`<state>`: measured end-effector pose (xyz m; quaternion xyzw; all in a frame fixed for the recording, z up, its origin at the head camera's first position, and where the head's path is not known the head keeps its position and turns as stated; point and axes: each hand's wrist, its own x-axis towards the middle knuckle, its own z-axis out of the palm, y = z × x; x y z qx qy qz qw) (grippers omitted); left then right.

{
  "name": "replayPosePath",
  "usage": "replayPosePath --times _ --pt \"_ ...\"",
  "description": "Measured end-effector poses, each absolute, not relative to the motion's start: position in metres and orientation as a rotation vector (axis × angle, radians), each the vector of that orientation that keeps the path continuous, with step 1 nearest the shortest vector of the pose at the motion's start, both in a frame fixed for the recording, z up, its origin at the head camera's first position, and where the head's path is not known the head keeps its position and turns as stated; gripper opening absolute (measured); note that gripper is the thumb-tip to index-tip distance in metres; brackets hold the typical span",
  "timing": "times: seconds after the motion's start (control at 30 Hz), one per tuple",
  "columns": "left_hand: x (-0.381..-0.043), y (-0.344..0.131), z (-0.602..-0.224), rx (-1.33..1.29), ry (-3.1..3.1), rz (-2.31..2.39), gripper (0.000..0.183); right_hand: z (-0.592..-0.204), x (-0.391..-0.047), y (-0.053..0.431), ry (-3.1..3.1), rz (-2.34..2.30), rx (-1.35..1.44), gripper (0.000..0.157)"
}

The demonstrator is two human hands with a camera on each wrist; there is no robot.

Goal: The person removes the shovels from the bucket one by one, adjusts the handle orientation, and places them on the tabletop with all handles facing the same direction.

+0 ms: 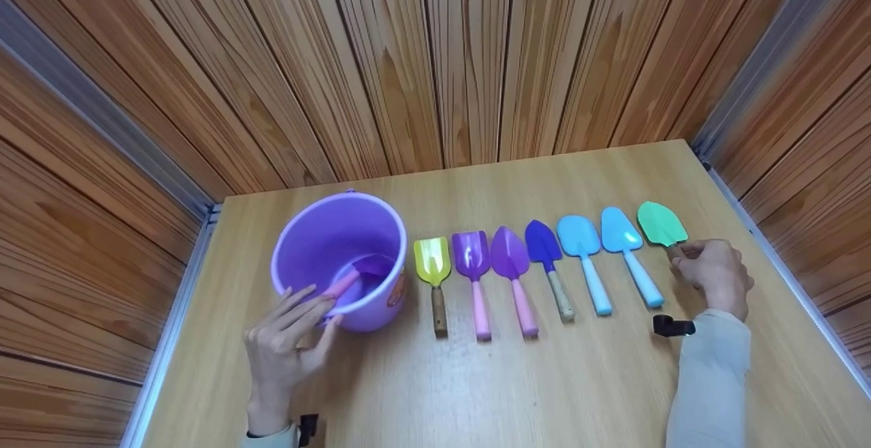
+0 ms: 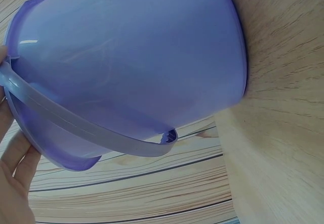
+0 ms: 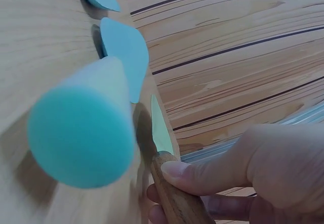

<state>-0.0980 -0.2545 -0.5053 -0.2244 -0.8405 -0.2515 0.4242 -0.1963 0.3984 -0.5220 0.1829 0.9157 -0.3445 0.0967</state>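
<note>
A purple bucket stands upright on the left of the table. My left hand grips its near rim, fingers over the edge and thumb outside. Inside lies a toy shovel with a pink handle and purple blade, the handle's end partly hidden by my fingers. In the left wrist view the bucket's carrying handle hangs down along its outside. At the far right, my right hand pinches the brown wooden handle of a green toy shovel, thumb on top and fingers beneath.
Between the hands lies a row of toy shovels, blades away from me: yellow, two purple ones with pink handles, dark blue, and two light blue. Wood-patterned panels enclose the table at the back and sides.
</note>
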Motion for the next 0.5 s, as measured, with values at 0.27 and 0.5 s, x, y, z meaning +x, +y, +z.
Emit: replayPosePath --times 0.27,0.5 --pt "-0.0957 -0.2549 -0.5050 -0.550 -2.134 -0.657 0.030 -0.5239 -0.1995 0.3935 2.723 -1.026 0.547 0.051" --pt "-0.0969 -0.2551 -0.5065 -0.551 -2.095 -0.628 0.034 -0.5294 -0.2015 0.3918 2.778 -0.976 0.560 0.050"
